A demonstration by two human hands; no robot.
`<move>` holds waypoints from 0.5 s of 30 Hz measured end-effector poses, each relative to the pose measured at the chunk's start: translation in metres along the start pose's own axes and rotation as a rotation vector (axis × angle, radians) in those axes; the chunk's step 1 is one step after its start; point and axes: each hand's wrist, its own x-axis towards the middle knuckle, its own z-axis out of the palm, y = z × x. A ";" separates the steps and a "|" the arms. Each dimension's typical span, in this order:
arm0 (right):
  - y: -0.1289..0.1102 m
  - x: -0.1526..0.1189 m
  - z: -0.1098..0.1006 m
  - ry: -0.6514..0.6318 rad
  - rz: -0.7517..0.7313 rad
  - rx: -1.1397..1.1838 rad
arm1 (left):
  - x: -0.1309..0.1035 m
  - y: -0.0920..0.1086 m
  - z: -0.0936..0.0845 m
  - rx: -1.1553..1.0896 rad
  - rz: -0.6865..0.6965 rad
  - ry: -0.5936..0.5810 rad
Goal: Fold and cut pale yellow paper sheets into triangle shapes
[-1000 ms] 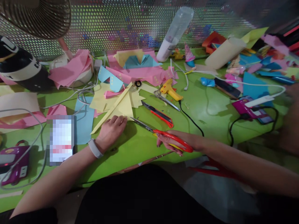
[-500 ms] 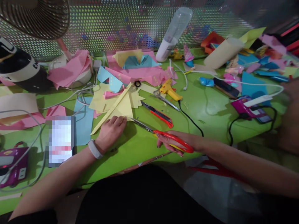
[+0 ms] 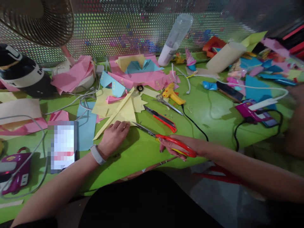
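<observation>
My right hand (image 3: pixel 174 147) is wrapped around the red-and-yellow handles of a pair of scissors (image 3: pixel 147 130). The blades point left, nearly closed, and their tips reach a corner of yellow paper beside my left fingers. My left hand (image 3: pixel 115 136), with a pale band on its wrist, rests low over the table with fingers curled together. Its fingertips face the scissor tips, and whatever they pinch is too small or hidden to name. Yellow paper sheets (image 3: pixel 129 115) with a long folded strip (image 3: pixel 114 115) lie just beyond that hand.
A red box cutter (image 3: pixel 161 118), a yellow glue gun (image 3: pixel 172 93) and another pair of scissors (image 3: pixel 172 106) lie beyond the blades. On the left are a phone (image 3: pixel 63 145) and a purple power strip (image 3: pixel 17 171). Cables cross the green table (image 3: pixel 135 158); a fan (image 3: pixel 38 19) stands behind.
The view has shifted slightly, so the table appears a little lower. Both hands and the scissors keep nearly the same pose.
</observation>
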 end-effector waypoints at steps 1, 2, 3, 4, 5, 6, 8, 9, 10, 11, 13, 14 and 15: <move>-0.001 0.000 0.000 0.005 0.000 -0.001 | 0.000 0.000 -0.001 0.000 -0.003 -0.008; -0.001 -0.001 0.001 0.007 0.002 -0.001 | 0.000 0.000 -0.001 -0.002 -0.005 -0.016; -0.002 -0.001 0.001 0.006 0.003 -0.001 | -0.001 0.000 -0.002 -0.006 -0.005 -0.022; -0.003 -0.002 0.001 0.010 0.004 0.002 | -0.001 0.000 -0.002 -0.010 -0.005 -0.026; -0.003 -0.003 0.001 0.014 0.006 0.006 | -0.001 0.000 -0.001 -0.014 -0.006 -0.028; -0.004 -0.003 0.002 0.017 0.010 0.012 | -0.001 -0.001 -0.001 -0.015 -0.004 -0.028; -0.003 -0.004 0.002 0.025 0.016 0.022 | -0.001 -0.001 0.000 -0.010 0.002 -0.024; -0.002 -0.004 0.002 0.029 0.017 0.025 | -0.001 -0.002 0.001 -0.004 0.004 -0.021; -0.001 -0.004 0.002 0.031 0.015 0.026 | -0.001 -0.002 0.001 0.002 0.007 -0.018; 0.000 -0.004 0.002 0.031 0.011 0.026 | -0.001 -0.002 0.001 0.006 0.009 -0.015; 0.001 -0.004 0.001 0.030 0.005 0.028 | -0.001 -0.002 0.001 0.004 0.008 -0.013; 0.001 -0.004 0.001 0.027 0.005 0.029 | -0.001 -0.002 0.001 0.000 0.007 -0.013; 0.000 -0.004 0.001 0.024 0.005 0.032 | -0.001 -0.001 0.001 -0.004 0.006 -0.013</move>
